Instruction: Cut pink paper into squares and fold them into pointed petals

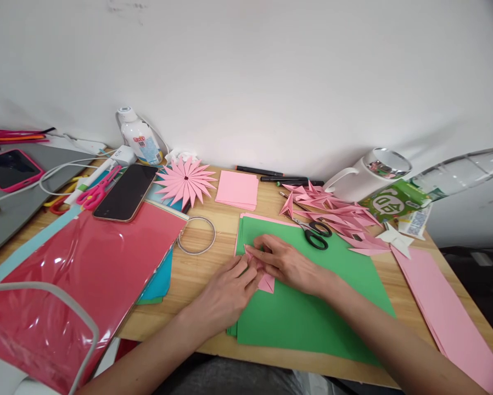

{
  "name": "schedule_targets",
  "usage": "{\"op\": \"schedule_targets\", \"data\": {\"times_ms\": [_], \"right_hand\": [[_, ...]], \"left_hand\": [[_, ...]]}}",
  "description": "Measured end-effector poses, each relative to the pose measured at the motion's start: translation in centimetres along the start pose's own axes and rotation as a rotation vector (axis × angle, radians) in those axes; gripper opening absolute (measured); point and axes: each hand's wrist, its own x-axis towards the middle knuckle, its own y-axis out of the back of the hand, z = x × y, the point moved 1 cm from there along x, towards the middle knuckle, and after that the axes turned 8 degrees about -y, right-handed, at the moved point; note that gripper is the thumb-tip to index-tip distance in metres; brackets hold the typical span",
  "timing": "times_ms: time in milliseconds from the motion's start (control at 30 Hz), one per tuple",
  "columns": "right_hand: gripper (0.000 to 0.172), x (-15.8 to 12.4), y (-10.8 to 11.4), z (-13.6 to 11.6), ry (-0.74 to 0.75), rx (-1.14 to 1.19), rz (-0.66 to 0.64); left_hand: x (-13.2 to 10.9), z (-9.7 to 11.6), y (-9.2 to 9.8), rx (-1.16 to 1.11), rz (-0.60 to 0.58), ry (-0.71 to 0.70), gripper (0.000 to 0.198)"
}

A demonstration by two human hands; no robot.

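Observation:
A small folded piece of pink paper (pixel 267 283) lies on a stack of green paper (pixel 308 307). My left hand (pixel 234 288) bends over it, its fingertips pressing the paper from the left. From the right, my right hand (pixel 287 263) meets it with thumb and fingers closed at the paper's upper part. The fingers of both hands nearly touch and hide most of the paper; a lower corner with a crease shows below them. Black-handled scissors (pixel 315 235) rest at the green stack's upper edge.
Square pink sheets (pixel 237 189), a pink paper star (pixel 186 178) and folded pink pieces (pixel 329 208) stand behind. A white mug (pixel 353 178) and plastic bottle (pixel 456 170) are back right. Left are a phone (pixel 126 193), red folder (pixel 94 263) and wire ring (pixel 196 236).

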Motion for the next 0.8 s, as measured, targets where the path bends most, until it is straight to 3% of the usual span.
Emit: {"op": "schedule_targets", "data": {"times_ms": [100,233,333,433,633,800], "right_hand": [[0.036,0.2,0.0,0.1,-0.003,-0.039,-0.019],[0.036,0.1,-0.8,0.9,-0.021,0.133,0.117],[0.038,0.0,-1.2,1.2,-0.020,0.180,0.144],[0.037,0.1,-1.0,0.8,0.006,0.087,0.112],[0.033,0.9,0.2,-0.7,-0.010,-0.218,-0.078],[0.036,0.5,0.3,0.4,-0.048,0.158,0.024]], "left_hand": [[0.0,0.0,-0.1,0.018,0.009,-0.010,0.037],[0.0,0.1,-0.3,0.036,0.030,-0.005,0.038],[-0.1,0.2,-0.4,0.037,0.039,-0.002,0.038],[-0.1,0.1,-0.4,0.029,0.044,0.001,0.037],[0.1,0.1,-0.3,-0.004,0.020,0.001,0.035],[0.1,-0.1,-0.6,-0.050,0.056,0.038,0.035]]}}
